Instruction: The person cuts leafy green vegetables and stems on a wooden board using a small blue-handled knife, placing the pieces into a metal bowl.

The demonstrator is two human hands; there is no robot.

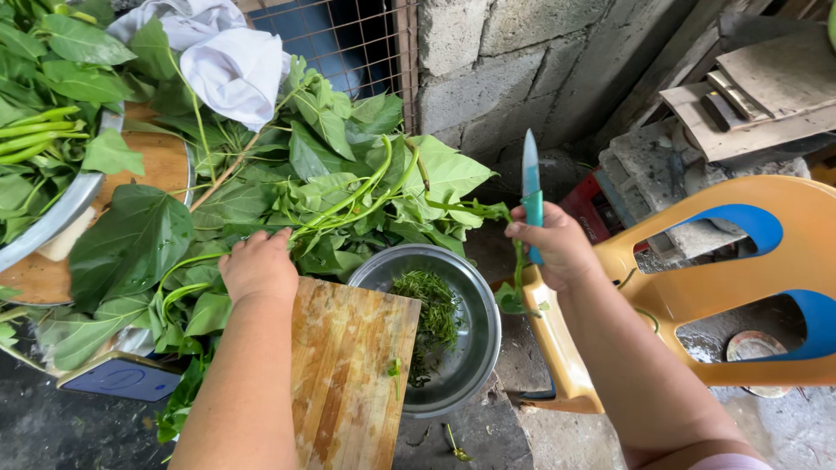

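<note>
My left hand (259, 265) rests on a pile of large leafy green stems (331, 187), fingers closed around some stalks. My right hand (557, 244) grips a teal-handled knife (530, 187) with its blade pointing up, and also pinches a thin green stem (520, 278) that hangs down from the fist. Between the hands sits a steel bowl (475, 296) holding finely chopped greens. A wooden cutting board (348, 374) lies in front of my left forearm.
An orange and blue plastic chair (740, 287) stands at the right. A large metal basin (52, 218) of green stalks sits at the far left on a round wooden board. White cloth (226, 61) lies on the leaves. A phone (122, 379) lies at lower left. Concrete block wall behind.
</note>
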